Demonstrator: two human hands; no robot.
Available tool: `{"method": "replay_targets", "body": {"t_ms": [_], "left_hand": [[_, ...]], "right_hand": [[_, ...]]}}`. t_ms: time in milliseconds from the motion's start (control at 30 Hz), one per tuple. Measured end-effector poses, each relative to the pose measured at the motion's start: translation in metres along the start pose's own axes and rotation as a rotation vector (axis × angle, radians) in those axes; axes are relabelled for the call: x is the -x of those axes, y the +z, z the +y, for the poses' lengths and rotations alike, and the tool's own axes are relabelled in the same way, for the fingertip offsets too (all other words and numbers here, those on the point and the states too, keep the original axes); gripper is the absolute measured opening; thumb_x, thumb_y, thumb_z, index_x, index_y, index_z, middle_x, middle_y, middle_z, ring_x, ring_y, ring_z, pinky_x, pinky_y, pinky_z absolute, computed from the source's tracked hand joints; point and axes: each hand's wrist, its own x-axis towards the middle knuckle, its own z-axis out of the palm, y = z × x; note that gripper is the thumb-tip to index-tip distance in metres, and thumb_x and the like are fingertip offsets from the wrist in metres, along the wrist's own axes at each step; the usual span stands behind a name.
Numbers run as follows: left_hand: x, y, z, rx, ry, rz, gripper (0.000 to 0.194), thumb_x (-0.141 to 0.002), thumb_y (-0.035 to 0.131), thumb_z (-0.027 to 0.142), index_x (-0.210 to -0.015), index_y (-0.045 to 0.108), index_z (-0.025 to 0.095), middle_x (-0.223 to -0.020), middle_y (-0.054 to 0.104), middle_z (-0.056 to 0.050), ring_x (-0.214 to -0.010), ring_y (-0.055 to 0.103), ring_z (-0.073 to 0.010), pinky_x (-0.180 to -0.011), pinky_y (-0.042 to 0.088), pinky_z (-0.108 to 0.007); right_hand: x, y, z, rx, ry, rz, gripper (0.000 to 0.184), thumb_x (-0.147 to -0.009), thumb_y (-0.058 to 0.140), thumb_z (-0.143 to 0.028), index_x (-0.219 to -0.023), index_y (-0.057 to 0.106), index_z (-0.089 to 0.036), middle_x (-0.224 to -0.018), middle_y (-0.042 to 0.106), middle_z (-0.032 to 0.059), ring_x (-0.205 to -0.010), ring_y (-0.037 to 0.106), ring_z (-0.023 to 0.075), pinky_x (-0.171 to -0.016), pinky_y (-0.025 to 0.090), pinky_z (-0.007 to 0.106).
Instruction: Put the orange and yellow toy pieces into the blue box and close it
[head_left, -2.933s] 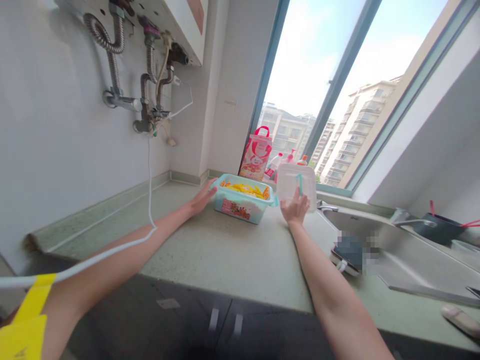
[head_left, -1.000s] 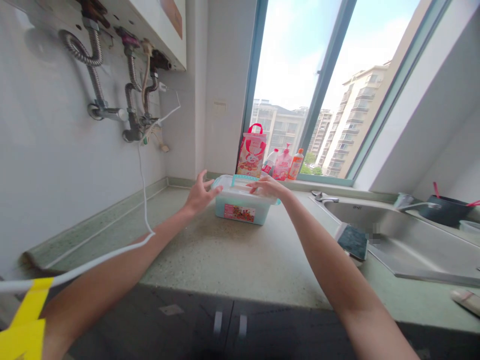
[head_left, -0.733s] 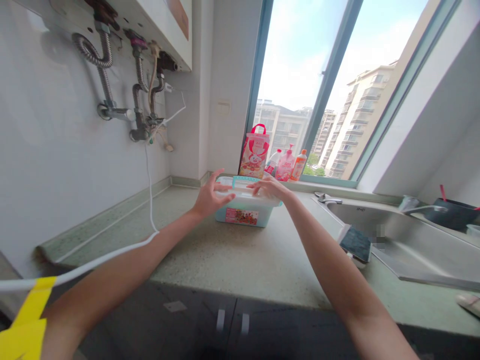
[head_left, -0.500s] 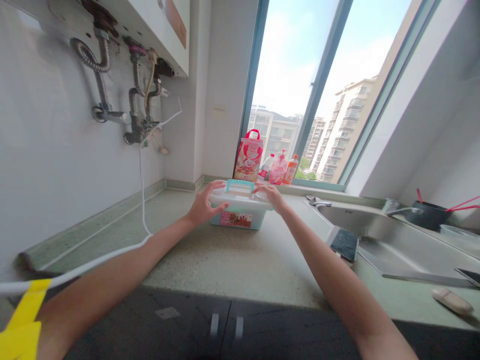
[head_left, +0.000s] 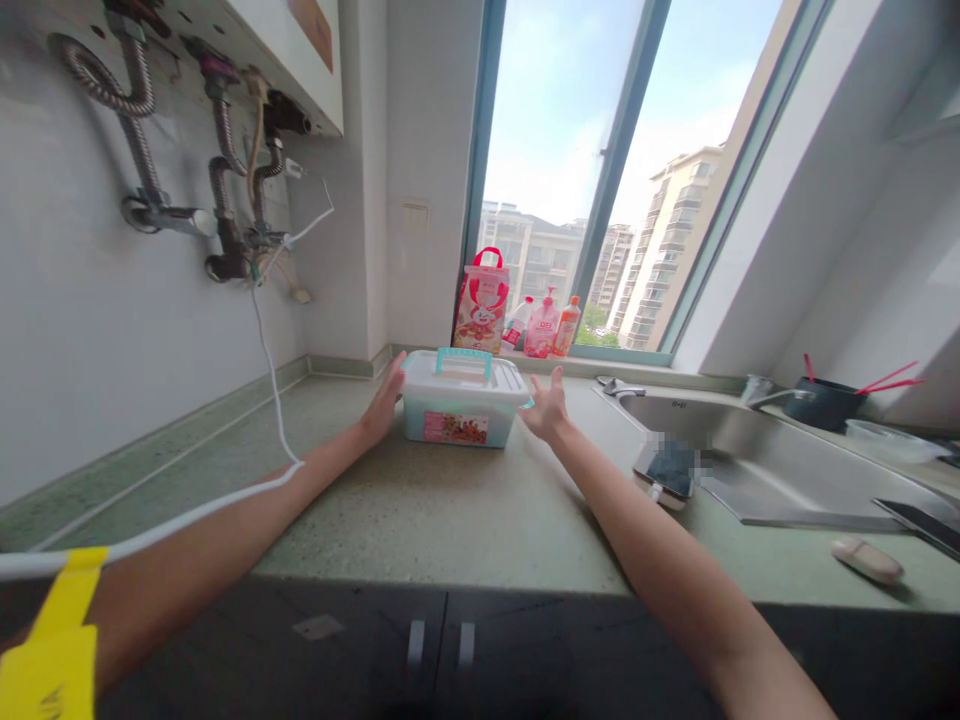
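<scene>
A storage box [head_left: 465, 390] with a white lid, a pale teal body and a raised teal handle stands on the counter in the middle of the head view. A pink picture label [head_left: 455, 428] is stuck on its front. My left hand [head_left: 385, 402] lies along the left side of the box, its fingers stretched out and partly hidden. At the right end, my right hand [head_left: 550, 408] has its fingers apart beside a teal side latch [head_left: 529, 403]. Whether the right fingers touch that latch I cannot tell.
A steel sink [head_left: 750, 470] is set into the counter [head_left: 420, 520] on the right. Beside it lie a phone-like device [head_left: 670, 470] and a pale oval object [head_left: 868, 560]. On the windowsill stand a pink bag [head_left: 482, 308] and several bottles. A white cable [head_left: 225, 505] crosses my left arm.
Both hands have moved from the top of the lid and handle down to the two sides of the box. The view has shifted slightly to the right.
</scene>
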Motion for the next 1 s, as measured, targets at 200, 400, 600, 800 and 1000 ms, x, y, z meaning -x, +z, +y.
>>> {"method": "replay_targets", "body": {"t_ms": [200, 400, 600, 800, 1000], "left_hand": [[0.001, 0.005, 0.015, 0.199, 0.039, 0.080, 0.077, -0.097, 0.053, 0.063, -0.161, 0.039, 0.023, -0.150, 0.058, -0.008, -0.136, 0.053, -0.0341, -0.117, 0.042, -0.043], [0.008, -0.001, 0.016, 0.202, 0.015, 0.052, 0.081, -0.095, 0.054, 0.068, -0.163, 0.037, 0.027, -0.151, 0.058, -0.007, -0.133, 0.057, -0.0341, -0.113, 0.047, -0.045], [0.004, -0.015, 0.005, 0.060, -0.049, -0.032, 0.088, -0.087, 0.052, 0.085, -0.161, 0.040, 0.037, -0.162, 0.046, -0.006, -0.137, 0.053, -0.0374, -0.108, 0.049, -0.052], [0.001, -0.022, 0.005, -0.025, -0.123, -0.091, 0.098, -0.084, 0.044, 0.093, -0.165, 0.029, 0.041, -0.168, 0.039, -0.006, -0.145, 0.046, -0.0393, -0.112, 0.044, -0.056], [0.001, -0.029, -0.001, -0.141, -0.041, -0.114, 0.102, -0.085, 0.035, 0.095, -0.167, 0.027, 0.035, -0.170, 0.035, -0.009, -0.145, 0.046, -0.0402, -0.113, 0.043, -0.056]], "right_hand": [[-0.002, 0.009, -0.039, 0.038, -0.168, -0.184, 0.095, -0.086, 0.046, -0.092, -0.163, 0.038, -0.036, -0.174, 0.028, -0.0001, -0.163, 0.014, 0.0268, -0.132, 0.009, 0.049], [0.003, 0.016, -0.046, 0.009, -0.167, -0.238, 0.083, -0.085, 0.063, -0.080, -0.154, 0.054, -0.034, -0.168, 0.041, 0.0012, -0.158, 0.028, 0.0317, -0.130, 0.018, 0.051], [0.002, 0.012, -0.021, -0.049, -0.231, -0.122, 0.044, -0.089, 0.059, -0.061, -0.110, 0.082, -0.029, -0.135, 0.072, 0.0013, -0.145, 0.048, 0.0330, -0.126, 0.025, 0.049], [0.002, 0.016, 0.009, -0.087, -0.206, 0.049, 0.040, -0.086, 0.050, -0.052, -0.096, 0.079, -0.026, -0.134, 0.070, 0.0029, -0.151, 0.039, 0.0321, -0.123, 0.028, 0.046], [-0.003, 0.012, 0.011, 0.018, -0.222, 0.029, 0.034, -0.086, 0.047, -0.045, -0.091, 0.075, -0.026, -0.125, 0.072, 0.0047, -0.147, 0.043, 0.0306, -0.120, 0.032, 0.043]]}}
